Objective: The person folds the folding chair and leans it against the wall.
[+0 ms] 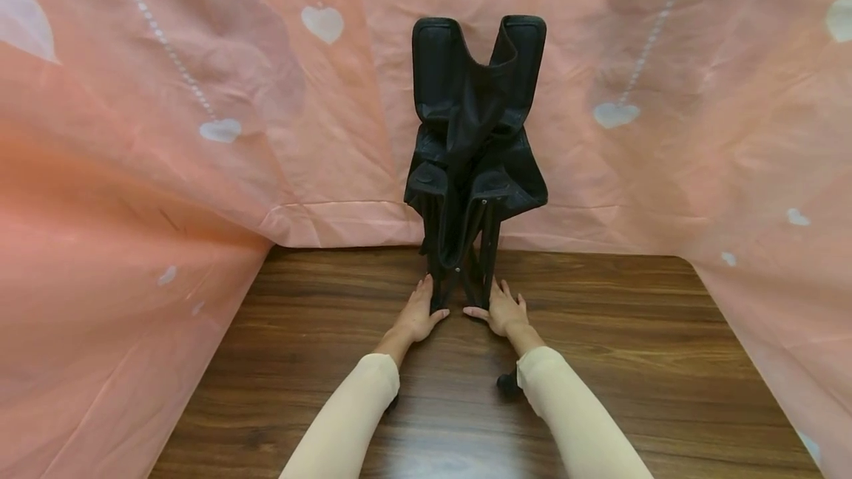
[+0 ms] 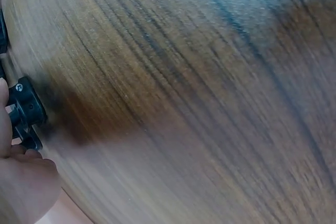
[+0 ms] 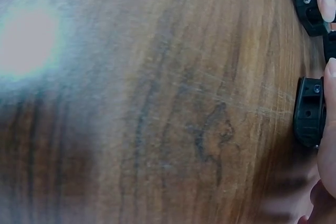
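Note:
A black folding camp chair [image 1: 475, 124] stands upright, its fabric bunched and its legs drawn close together. Low on its left side, my left hand [image 1: 418, 316] rests against a leg, fingers extended along the outside and thumb pointing inward across the front. My right hand [image 1: 506, 313] mirrors it at the right leg, the two thumb tips a short gap apart. In the left wrist view, a black plastic chair foot [image 2: 29, 106] sits beside the left hand [image 2: 23, 182]. The right wrist view has another chair foot [image 3: 308, 111] next to the right thumb [image 3: 331, 124]; the rear legs are mostly hidden.
Brown wood-grain tabletop [image 1: 299, 368] lies under the chair. Pink cloth [image 1: 333, 124] with pale hearts hangs behind and along both sides, close behind the chair. A small black round piece [image 1: 507, 384] shows beside the right cuff.

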The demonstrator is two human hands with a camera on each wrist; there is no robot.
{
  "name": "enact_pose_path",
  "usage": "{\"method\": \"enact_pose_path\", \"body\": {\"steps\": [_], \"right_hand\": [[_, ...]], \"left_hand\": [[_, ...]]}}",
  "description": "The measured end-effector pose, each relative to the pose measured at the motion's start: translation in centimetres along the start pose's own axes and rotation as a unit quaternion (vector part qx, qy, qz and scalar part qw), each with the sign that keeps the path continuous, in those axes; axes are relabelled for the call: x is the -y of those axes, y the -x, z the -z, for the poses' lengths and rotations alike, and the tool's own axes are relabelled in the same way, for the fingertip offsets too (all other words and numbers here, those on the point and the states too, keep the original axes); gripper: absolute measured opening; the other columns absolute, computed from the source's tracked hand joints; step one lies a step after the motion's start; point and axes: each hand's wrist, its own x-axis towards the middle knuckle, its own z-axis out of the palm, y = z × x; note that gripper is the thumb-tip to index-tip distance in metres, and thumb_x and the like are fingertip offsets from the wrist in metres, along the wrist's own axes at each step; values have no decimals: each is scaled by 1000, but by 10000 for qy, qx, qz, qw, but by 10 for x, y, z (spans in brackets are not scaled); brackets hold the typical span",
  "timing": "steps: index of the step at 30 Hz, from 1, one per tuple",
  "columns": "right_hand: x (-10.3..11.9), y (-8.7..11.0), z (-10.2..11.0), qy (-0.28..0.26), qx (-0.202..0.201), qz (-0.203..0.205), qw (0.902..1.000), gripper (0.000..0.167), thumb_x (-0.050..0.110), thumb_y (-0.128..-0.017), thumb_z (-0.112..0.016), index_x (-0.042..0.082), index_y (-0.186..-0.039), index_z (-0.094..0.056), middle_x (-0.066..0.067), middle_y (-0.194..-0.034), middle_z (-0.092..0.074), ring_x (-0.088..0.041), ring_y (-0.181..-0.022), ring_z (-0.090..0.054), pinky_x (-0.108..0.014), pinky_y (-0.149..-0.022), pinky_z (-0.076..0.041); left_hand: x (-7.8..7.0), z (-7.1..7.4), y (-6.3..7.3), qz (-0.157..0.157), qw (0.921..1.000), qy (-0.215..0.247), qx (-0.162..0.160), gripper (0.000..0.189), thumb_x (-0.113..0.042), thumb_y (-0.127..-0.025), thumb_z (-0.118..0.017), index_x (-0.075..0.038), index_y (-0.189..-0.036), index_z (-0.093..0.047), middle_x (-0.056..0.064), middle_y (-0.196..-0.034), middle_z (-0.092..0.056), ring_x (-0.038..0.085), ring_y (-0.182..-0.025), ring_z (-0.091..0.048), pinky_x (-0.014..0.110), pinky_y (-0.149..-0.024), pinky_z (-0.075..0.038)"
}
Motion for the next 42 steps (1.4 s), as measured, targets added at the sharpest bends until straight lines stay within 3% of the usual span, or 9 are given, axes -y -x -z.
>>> {"method": "enact_pose_path", "body": {"steps": [28,37,42], "right_hand": [[3,-1,5,7,79,7,10000,96,59,-91,-52,10,-157,-2,-14,-164,-7,-40,-150,-7,-71,-116,-6],[1,-1,3,-318,62,-60,9995,99,56,-91,-56,11,-156,1,-16,-163,-7,-40,-150,-6,-71,-115,-6],[0,-3,0,-483,89,-92,9988,99,56,-91,-57,11,-156,2,-16,-163,-5,-41,-150,-4,-72,-115,-7]], "left_hand": [[-1,-5,-4,187,9998,-93,-26,76,-28,-100,-53,3,-153,-9,18,-162,-11,31,-151,-11,43,-125,-14],[0,-2,-6,3,9994,-331,-29,77,-29,-99,-55,7,-152,-13,22,-161,-14,34,-150,-14,43,-125,-16],[-1,-2,-5,103,9992,-396,-7,77,-30,-99,-55,6,-152,-12,22,-161,-14,34,-150,-14,43,-125,-16]]}}
